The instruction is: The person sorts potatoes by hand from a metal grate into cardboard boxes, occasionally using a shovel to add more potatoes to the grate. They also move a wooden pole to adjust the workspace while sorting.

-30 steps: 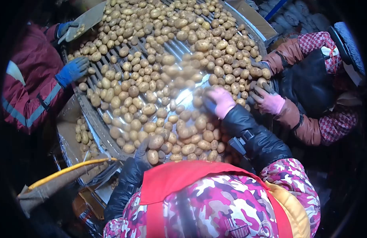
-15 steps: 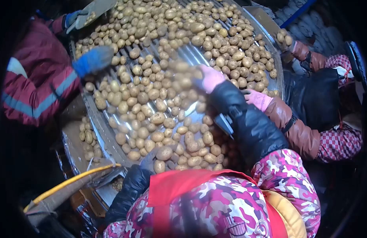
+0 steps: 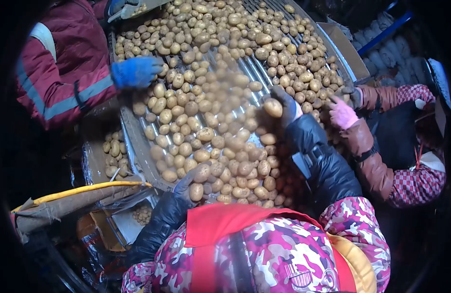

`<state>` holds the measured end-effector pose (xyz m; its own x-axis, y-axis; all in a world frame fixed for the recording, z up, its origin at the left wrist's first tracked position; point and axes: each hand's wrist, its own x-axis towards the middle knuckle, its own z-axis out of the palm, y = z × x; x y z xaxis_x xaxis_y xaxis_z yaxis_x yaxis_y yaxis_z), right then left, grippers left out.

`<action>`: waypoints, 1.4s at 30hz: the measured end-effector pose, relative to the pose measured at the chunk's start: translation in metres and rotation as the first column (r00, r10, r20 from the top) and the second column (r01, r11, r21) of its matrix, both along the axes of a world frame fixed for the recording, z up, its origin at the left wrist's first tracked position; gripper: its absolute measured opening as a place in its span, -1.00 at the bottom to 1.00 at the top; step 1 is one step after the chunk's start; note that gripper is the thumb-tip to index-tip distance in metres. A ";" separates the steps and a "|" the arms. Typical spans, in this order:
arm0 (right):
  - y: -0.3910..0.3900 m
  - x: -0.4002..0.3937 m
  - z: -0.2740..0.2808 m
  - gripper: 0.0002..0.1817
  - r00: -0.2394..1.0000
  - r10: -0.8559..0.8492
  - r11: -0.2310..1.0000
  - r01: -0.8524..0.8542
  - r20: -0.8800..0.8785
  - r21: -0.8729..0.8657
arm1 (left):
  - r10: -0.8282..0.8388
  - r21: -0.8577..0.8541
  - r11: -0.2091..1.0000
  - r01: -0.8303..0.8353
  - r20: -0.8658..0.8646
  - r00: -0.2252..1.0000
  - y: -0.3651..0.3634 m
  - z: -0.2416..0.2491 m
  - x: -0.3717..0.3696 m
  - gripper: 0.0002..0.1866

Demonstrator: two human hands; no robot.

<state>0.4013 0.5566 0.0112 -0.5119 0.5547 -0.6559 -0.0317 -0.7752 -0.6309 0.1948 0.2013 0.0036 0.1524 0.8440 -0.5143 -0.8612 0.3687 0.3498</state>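
Observation:
Many potatoes (image 3: 201, 135) cover a metal roller table (image 3: 254, 71) in front of me. My right hand (image 3: 285, 105), in a grey and pink glove, holds a potato (image 3: 273, 107) over the right middle of the rollers. Near the front edge, my left hand (image 3: 184, 188), in a grey glove, has its fingers round a potato (image 3: 196, 191), with another one touching just above. Both of my forearms are in black sleeves. Part of the potato layer between my hands is blurred.
A co-worker's blue-gloved hand (image 3: 137, 72) reaches in from the left. At the right, another person's pink-gloved hand (image 3: 342, 113) is over potatoes. A yellow-rimmed bag (image 3: 84, 190) and a box of potatoes (image 3: 91, 156) stand at the left; cardboard (image 3: 345, 49) is upper right.
My right hand has moved right and now shows a potato in its fingers. The view has shifted slightly. The co-workers' blue and pink gloves have moved over the potatoes.

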 end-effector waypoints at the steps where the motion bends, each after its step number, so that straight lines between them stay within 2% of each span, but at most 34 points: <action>1: 0.024 -0.007 0.001 -0.66 0.981 0.126 0.931 -0.169 0.149 0.325 | -0.016 0.042 0.999 0.018 -0.040 0.999 -0.005 -0.012 -0.002 -0.43; 2: 0.052 -0.016 0.000 -0.66 0.926 0.192 0.734 -0.355 0.324 0.579 | -0.022 0.038 0.999 0.023 -0.036 0.999 -0.003 -0.009 -0.003 -0.44; 3: 0.097 -0.026 -0.021 -0.65 0.856 0.113 0.429 -0.500 0.505 0.752 | -0.028 0.034 0.999 0.029 -0.033 0.999 -0.001 -0.006 -0.004 -0.44; 5: 0.146 -0.058 -0.033 -0.61 0.759 -0.100 0.173 -0.624 0.644 0.762 | -0.018 0.011 1.000 0.017 0.060 0.998 0.003 -0.004 -0.005 -0.44; 6: 0.151 -0.083 -0.014 -0.52 0.732 -0.160 0.272 -0.612 0.662 0.743 | 0.001 -0.012 1.000 0.001 0.149 0.989 0.006 -0.005 -0.005 -0.43; 8: 0.154 -0.117 0.001 -0.35 0.415 -0.377 0.056 -0.882 0.828 0.468 | 0.010 -0.053 0.999 0.000 0.189 0.982 0.004 -0.011 -0.005 -0.42; 9: 0.157 -0.128 0.004 -0.23 0.218 -0.299 0.086 -0.964 0.929 0.253 | 0.007 -0.072 0.997 0.006 0.182 0.983 0.004 -0.014 -0.005 -0.42; 10: 0.150 -0.134 -0.001 -0.19 0.129 -0.346 0.105 -0.979 0.929 0.175 | 0.003 -0.093 0.996 0.012 0.153 0.988 0.005 -0.016 -0.006 -0.41; 14: 0.160 -0.148 -0.044 -0.36 -0.064 -0.465 0.128 -0.992 0.883 -0.005 | -0.071 -0.124 0.990 0.073 0.019 0.997 0.012 -0.020 -0.009 -0.39; 15: 0.166 -0.135 -0.032 -0.45 0.054 -0.353 0.137 -0.985 0.934 0.109 | -0.074 -0.022 0.997 0.072 -0.076 0.994 0.012 -0.026 -0.009 -0.47; 16: 0.163 -0.125 -0.016 -0.49 0.026 -0.315 0.057 -0.997 0.949 0.047 | -0.065 0.022 0.997 0.077 -0.338 0.939 0.005 -0.051 -0.006 -0.48; 17: 0.165 -0.113 -0.009 -0.49 0.007 -0.168 0.077 -0.997 0.986 0.020 | -0.054 0.040 0.997 0.070 -0.316 0.947 0.000 -0.056 -0.003 -0.45; 18: 0.149 -0.102 0.008 -0.49 0.022 -0.166 -0.005 -1.000 0.986 0.021 | -0.042 0.046 0.998 0.052 -0.200 0.979 -0.002 -0.058 -0.005 -0.43; 20: 0.157 -0.076 -0.017 -0.52 -0.052 -0.175 0.026 -0.998 0.983 -0.048 | 0.002 0.020 1.000 -0.004 0.120 0.993 -0.001 -0.053 -0.006 -0.37; 22: 0.146 -0.047 -0.034 -0.48 0.025 -0.027 0.010 -1.000 0.999 0.025 | 0.149 -0.069 0.989 -0.133 0.382 0.912 0.012 -0.017 -0.002 -0.36; 23: 0.137 -0.027 -0.053 -0.39 0.076 -0.153 0.003 -0.997 0.985 0.077 | 0.120 -0.008 0.993 -0.120 0.139 0.983 0.007 -0.018 0.004 -0.40; 24: 0.131 -0.008 -0.064 -0.37 0.093 -0.170 0.066 -0.992 0.981 0.106 | 0.097 0.049 0.995 -0.092 -0.116 0.988 0.001 -0.021 0.009 -0.43; 25: 0.104 -0.003 -0.043 -0.34 0.093 -0.196 0.058 -0.993 0.976 0.107 | 0.088 0.110 0.992 -0.057 -0.301 0.949 -0.004 -0.020 0.008 -0.44; 26: 0.077 0.000 -0.028 -0.29 0.165 -0.186 0.129 -0.973 0.969 0.190 | 0.090 0.150 0.988 -0.019 -0.481 0.872 -0.010 -0.018 0.007 -0.45; 27: 0.076 0.009 -0.034 -0.25 0.218 -0.156 0.099 -0.967 0.964 0.234 | 0.100 0.191 0.981 0.017 -0.586 0.804 -0.023 -0.012 0.008 -0.45; 28: 0.071 0.014 -0.037 -0.25 0.283 -0.106 0.107 -0.950 0.953 0.294 | 0.110 0.217 0.974 0.056 -0.680 0.725 -0.036 -0.007 0.005 -0.45; 29: 0.071 0.022 -0.050 -0.27 0.312 -0.120 0.105 -0.940 0.942 0.325 | 0.123 0.136 0.988 -0.069 -0.445 0.887 -0.051 -0.007 -0.002 -0.47; 30: 0.055 0.020 -0.043 -0.30 0.235 -0.189 0.107 -0.960 0.953 0.258 | 0.088 0.072 0.996 -0.061 -0.487 0.869 -0.067 0.003 -0.010 -0.48; 32: 0.012 0.011 -0.015 -0.41 0.229 -0.250 0.131 -0.955 0.941 0.267 | 0.007 -0.045 0.998 -0.038 -0.553 0.833 -0.104 0.015 -0.034 -0.50; 33: 0.030 0.027 -0.049 -0.43 0.369 -0.062 0.153 -0.915 0.927 0.374 | 0.170 0.028 0.983 -0.179 -0.489 0.856 -0.130 0.014 -0.041 -0.52; 34: 0.050 0.046 -0.084 -0.46 0.492 0.122 0.198 -0.863 0.862 0.464 | 0.194 0.060 0.969 -0.241 -0.789 0.583 -0.142 0.022 -0.037 -0.53; 35: 0.025 0.045 -0.081 -0.49 0.571 0.195 0.262 -0.814 0.797 0.519 | 0.251 0.122 0.948 -0.294 -0.854 0.456 -0.153 0.025 -0.051 -0.54; 36: -0.005 0.048 -0.073 -0.52 0.645 0.257 0.330 -0.758 0.719 0.563 | 0.385 0.101 0.900 -0.424 -0.642 0.663 -0.171 0.017 -0.085 -0.56; 37: -0.011 0.057 -0.089 -0.54 0.685 0.209 0.267 -0.727 0.698 0.633 | 0.509 0.037 0.845 -0.534 -0.364 0.780 -0.181 0.003 -0.115 -0.58; 38: -0.035 0.050 -0.068 -0.54 0.725 0.277 0.342 -0.688 0.631 0.640 | 0.765 -0.050 0.586 -0.809 -0.295 0.572 -0.168 0.015 -0.115 -0.57; 39: -0.037 0.051 -0.078 -0.54 0.780 0.293 0.394 -0.626 0.553 0.673 | 0.757 0.042 0.605 -0.795 -0.339 0.558 -0.172 0.005 -0.137 -0.55; 40: -0.042 0.054 -0.092 -0.54 0.829 0.303 0.451 -0.559 0.469 0.696 | 0.749 0.031 0.597 -0.801 -0.378 0.544 -0.180 -0.002 -0.148 -0.53; 41: -0.039 0.052 -0.109 -0.57 0.821 0.349 0.381 -0.565 0.453 0.732 | 0.739 0.020 0.590 -0.807 -0.416 0.529 -0.186 -0.005 -0.159 -0.51; 42: -0.062 0.043 -0.079 -0.59 0.855 0.352 0.480 -0.514 0.381 0.711 | 0.723 -0.095 0.551 -0.829 -0.442 0.531 -0.179 0.001 -0.157 -0.50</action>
